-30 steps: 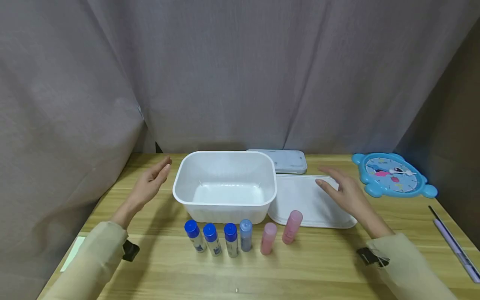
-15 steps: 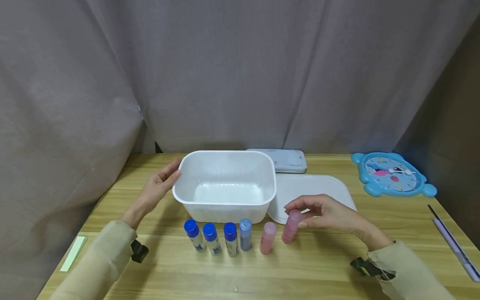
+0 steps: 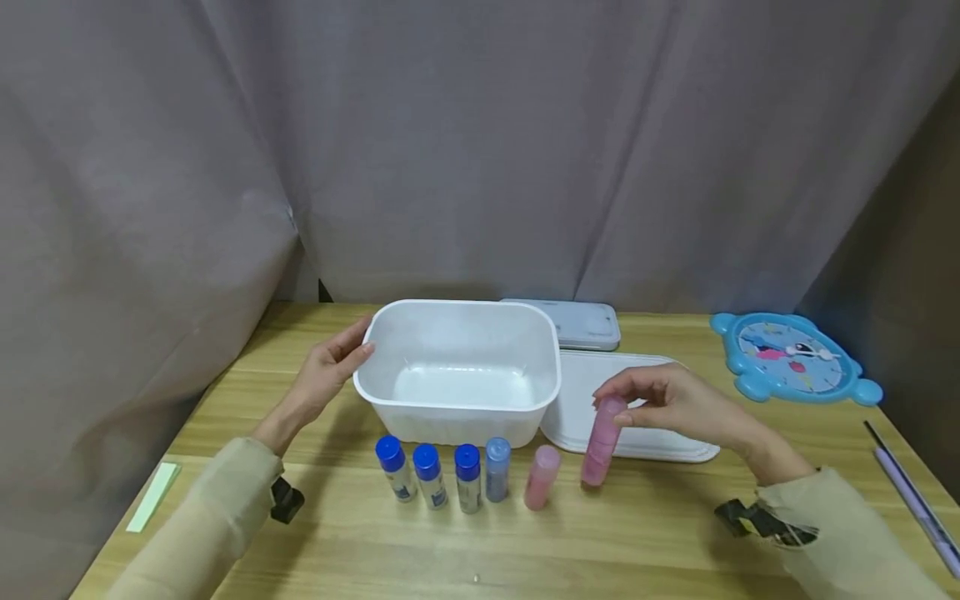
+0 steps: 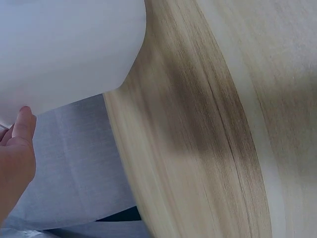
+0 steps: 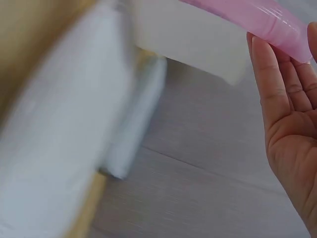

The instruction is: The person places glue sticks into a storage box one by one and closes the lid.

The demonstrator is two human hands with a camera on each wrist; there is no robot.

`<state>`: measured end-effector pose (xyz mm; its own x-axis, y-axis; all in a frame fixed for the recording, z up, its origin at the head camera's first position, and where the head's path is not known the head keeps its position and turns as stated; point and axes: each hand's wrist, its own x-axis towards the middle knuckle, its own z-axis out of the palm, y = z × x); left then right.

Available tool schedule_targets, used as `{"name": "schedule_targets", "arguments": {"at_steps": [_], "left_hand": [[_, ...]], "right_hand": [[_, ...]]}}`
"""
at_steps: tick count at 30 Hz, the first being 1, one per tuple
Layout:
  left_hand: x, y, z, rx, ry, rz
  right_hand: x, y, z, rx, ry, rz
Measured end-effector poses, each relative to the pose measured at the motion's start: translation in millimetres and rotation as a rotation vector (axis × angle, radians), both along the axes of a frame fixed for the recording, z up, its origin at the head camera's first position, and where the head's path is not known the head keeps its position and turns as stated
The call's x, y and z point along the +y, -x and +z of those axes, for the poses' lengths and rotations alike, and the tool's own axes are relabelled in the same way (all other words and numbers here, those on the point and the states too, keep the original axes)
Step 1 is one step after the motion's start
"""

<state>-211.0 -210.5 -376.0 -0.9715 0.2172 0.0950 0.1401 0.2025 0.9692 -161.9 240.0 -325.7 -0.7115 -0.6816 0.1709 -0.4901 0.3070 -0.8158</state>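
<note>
My left hand (image 3: 326,371) grips the left rim of a white plastic tub (image 3: 457,425), thumb over the edge and fingers outside. In the left wrist view its fingertips lie against the tub's outer wall. My right hand (image 3: 675,404) pinches the upper end of a pink translucent bottle (image 3: 602,442), which leans with its base close over the tabletop. The right wrist view cuts off part of that bottle (image 5: 267,22). Left of it stand a second pink bottle (image 3: 542,477), a light blue bottle (image 3: 497,469) and three blue-capped clear bottles (image 3: 467,477), all upright before the tub.
A flat white lid (image 3: 577,400) lies right of the tub, partly behind the right hand. Behind it is a pale flat case (image 3: 581,325). A blue toy clock (image 3: 795,357) and a purple pen (image 3: 911,496) lie right; a green strip (image 3: 153,497) lies left.
My left hand has moved right onto the tub's rim. My right hand has come down from over the lid, taken hold of the right-hand pink bottle and tilted it, raising it slightly.
</note>
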Motion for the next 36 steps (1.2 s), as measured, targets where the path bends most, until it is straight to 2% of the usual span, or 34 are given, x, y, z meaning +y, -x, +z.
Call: {"name": "schedule_targets", "arguments": {"at_steps": [4, 8, 10, 13, 20, 24, 30, 36], "left_hand": [[0.1, 1.7, 2.4, 0.011, 0.017, 0.009], [0.9, 2.5, 3.0, 0.016, 0.004, 0.018], [1.6, 3.0, 2.2, 0.022, -0.006, 0.021], [2.5, 3.9, 0.1, 0.029, -0.014, 0.018], [4.8, 5.4, -5.5, 0.036, -0.004, 0.022], [5.9, 5.7, -7.7, 0.050, -0.012, 0.016], [5.5, 5.4, -10.5, 0.051, -0.008, 0.008], [4.8, 4.6, -11.8, 0.050, -0.017, 0.001]], "right_hand": [[-3.8, 9.8, 45.3, 0.019, -0.038, -0.112], [-26.0, 27.3, 87.1, 0.051, -0.004, -0.187], [-44.2, 39.1, 99.3, 0.040, 0.035, -0.202], [-77.4, 58.6, 106.0, 0.017, 0.081, -0.195], [-156.3, 95.2, 94.2, -0.099, 0.066, -0.154], [-189.0, 109.7, 81.4, -0.128, -0.016, -0.118], [-219.8, 124.3, 57.7, -0.158, -0.140, -0.053], [-233.4, 131.0, 30.9, -0.149, -0.275, 0.004]]}}
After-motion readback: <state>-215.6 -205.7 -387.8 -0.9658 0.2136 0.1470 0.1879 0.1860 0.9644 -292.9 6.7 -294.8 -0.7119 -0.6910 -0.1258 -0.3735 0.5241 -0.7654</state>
